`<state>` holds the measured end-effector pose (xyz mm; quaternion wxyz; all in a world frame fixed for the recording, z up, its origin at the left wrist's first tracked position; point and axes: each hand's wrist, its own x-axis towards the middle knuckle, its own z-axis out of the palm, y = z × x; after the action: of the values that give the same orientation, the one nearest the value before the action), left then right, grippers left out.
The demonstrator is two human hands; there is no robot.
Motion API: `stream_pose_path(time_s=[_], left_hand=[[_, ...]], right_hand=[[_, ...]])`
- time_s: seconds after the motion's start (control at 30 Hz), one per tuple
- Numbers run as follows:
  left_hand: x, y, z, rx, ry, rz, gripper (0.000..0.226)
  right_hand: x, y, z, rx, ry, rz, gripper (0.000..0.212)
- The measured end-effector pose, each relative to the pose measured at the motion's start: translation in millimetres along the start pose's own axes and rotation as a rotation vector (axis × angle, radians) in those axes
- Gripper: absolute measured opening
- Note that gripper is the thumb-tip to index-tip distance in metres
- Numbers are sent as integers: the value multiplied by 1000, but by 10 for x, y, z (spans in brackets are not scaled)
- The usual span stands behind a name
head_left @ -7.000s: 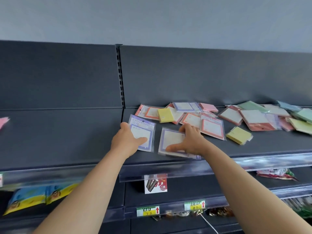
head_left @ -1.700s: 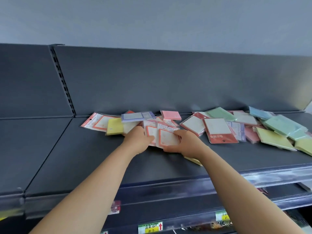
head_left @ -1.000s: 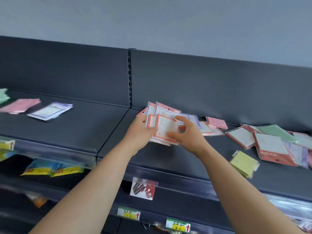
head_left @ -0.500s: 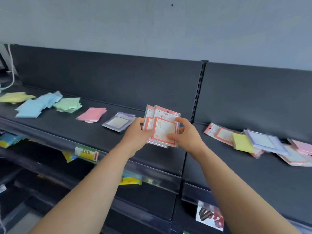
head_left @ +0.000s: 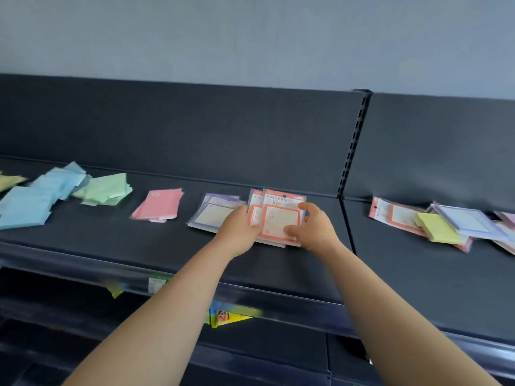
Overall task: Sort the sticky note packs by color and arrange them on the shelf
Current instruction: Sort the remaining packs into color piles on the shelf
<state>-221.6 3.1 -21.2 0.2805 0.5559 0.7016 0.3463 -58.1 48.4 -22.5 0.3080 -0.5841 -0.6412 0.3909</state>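
matt dark shelf (head_left: pixel 167 246); glossy plastic-wrapped orange packs (head_left: pixel 280 222), paper inside.

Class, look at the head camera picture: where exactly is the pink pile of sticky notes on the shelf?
The pink pile lies left of centre on the shelf, between the green pile and the purple-bordered packs.

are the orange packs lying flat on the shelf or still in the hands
In the hands: both hands grip the orange packs, tilted up; whether their lower edge touches the shelf is unclear.
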Motion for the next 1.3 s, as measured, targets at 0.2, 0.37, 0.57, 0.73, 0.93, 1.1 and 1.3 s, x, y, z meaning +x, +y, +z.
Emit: stream_pose_path(time_s=[0.2,0.37,0.57,0.73,0.93,1.1,1.3], left_hand=[[124,-7,41,282,-32,14,34],[173,-7,-10,336,-48,-36,55],[206,113,69,285,82,6,40],[143,582,462,117,170,246,41],[3,1225,1139,52,34,391,37],[-4,1685,1825,39,-114,360,36],[173,2084,2509,68,-144,241,24]], right_hand=[[48,11,22,-199,10,3,28],[74,35,33,-176,-23,-2,46],[-47,85,-155,-152,54,-88,40],[-145,313,-740,-336,220,-128,46],[-154,760,-1641,-466,358,-62,37],[-79,1314,-2441,-528,304,43,41],[58,1724,-2942,-557,130,-81,30]])
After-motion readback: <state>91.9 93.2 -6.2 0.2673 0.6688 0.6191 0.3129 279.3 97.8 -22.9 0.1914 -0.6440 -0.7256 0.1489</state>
